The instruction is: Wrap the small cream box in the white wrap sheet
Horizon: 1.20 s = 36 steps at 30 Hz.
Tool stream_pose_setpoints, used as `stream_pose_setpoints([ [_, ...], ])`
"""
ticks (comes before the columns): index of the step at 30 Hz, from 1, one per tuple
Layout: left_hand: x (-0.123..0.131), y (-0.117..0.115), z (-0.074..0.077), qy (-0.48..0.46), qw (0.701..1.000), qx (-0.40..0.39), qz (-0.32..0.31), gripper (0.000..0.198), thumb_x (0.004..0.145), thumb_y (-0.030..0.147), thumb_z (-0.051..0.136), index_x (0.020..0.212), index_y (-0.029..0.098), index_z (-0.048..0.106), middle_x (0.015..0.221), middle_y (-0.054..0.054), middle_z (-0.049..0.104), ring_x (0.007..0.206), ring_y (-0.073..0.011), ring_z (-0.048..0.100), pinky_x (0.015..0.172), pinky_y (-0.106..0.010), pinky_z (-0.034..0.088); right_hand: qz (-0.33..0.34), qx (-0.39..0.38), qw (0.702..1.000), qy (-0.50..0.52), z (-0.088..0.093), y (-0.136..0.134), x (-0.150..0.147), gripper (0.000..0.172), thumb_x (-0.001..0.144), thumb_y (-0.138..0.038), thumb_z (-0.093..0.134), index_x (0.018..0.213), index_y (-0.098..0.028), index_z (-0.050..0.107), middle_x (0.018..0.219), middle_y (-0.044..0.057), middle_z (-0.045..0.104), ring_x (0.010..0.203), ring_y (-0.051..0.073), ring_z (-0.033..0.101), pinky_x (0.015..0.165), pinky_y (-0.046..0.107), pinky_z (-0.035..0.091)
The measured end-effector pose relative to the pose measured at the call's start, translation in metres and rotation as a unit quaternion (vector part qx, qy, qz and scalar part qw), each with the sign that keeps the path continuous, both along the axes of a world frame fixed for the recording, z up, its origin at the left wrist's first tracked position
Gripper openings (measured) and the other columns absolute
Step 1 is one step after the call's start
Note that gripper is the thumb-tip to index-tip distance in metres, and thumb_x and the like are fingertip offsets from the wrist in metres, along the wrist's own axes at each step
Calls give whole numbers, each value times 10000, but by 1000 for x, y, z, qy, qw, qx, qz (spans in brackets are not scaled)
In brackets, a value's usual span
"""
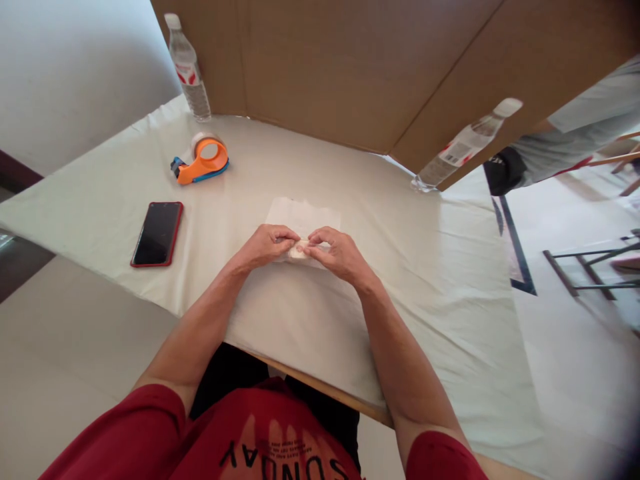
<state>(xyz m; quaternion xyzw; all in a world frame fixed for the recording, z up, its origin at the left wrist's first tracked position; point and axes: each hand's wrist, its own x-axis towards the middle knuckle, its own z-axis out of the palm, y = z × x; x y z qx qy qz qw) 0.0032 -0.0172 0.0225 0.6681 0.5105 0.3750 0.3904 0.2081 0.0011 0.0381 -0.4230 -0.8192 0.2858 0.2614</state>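
Observation:
A small pale piece with a reddish mark on top is pinched between my two hands; its kind I cannot make out. On its left edge press the thumb and fingers of my left hand. Opposite, my right hand has its thumb and fingertips closed on the right side. Beneath both hands lies a thin white sheet, flat on the cloth-covered table. The fingertips partly cover the small piece.
To the left are a phone in a red case and an orange tape dispenser. Upright bottles, one on the left and one on the right, stand by a tall cardboard panel. Another person's sleeve shows beyond it.

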Motion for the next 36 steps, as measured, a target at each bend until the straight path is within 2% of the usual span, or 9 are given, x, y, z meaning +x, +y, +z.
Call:
stream_pose_setpoints([
  [3,-3,-1,5,5,1000,-14,-10,262,778,363,601,838,170,768,902,-55,769,857,-191,682,765,-271,517,-7,-17,1000,10,-1,0,5,138,833,-328,624,775,-206,649,972,53,720,874,182,640,756,295,447],
  [8,-12,-4,15,19,998,-56,-13,392,770,529,647,821,150,732,846,-60,728,772,-178,632,679,-268,472,-25,-44,999,16,-1,0,5,125,818,-294,603,746,-200,641,922,50,727,852,182,636,785,305,445],
  [12,-11,-5,15,42,997,-54,-34,284,724,415,679,835,155,710,898,-59,722,771,-171,620,668,-263,457,-32,-48,998,18,-3,2,3,94,799,-264,599,748,-196,639,913,50,726,852,184,639,797,310,447],
  [16,-6,-5,12,24,999,-27,-40,183,745,324,596,746,157,670,1079,-84,719,904,-191,646,740,-271,474,-37,-40,998,36,-5,2,3,91,797,-274,602,749,-203,631,989,56,729,915,193,649,818,314,456],
  [18,-4,-5,9,10,999,-20,-31,176,749,322,593,717,158,649,1106,-92,718,942,-200,654,778,-281,481,-35,-42,997,48,-5,2,3,97,803,-285,603,754,-206,628,1009,57,731,927,195,653,825,315,459],
  [24,0,-5,7,-17,999,-29,1,159,727,310,610,668,162,612,1071,-96,740,945,-206,672,838,-309,487,-40,-38,997,44,-4,2,1,107,820,-286,587,763,-206,630,925,52,729,887,192,652,833,315,460],
  [36,0,-4,6,-17,999,-38,25,181,721,334,615,722,154,638,832,-42,719,724,-143,590,646,-247,424,-73,-38,996,42,-4,-1,-4,129,813,-302,588,745,-203,633,787,25,706,778,176,627,749,290,443],
])
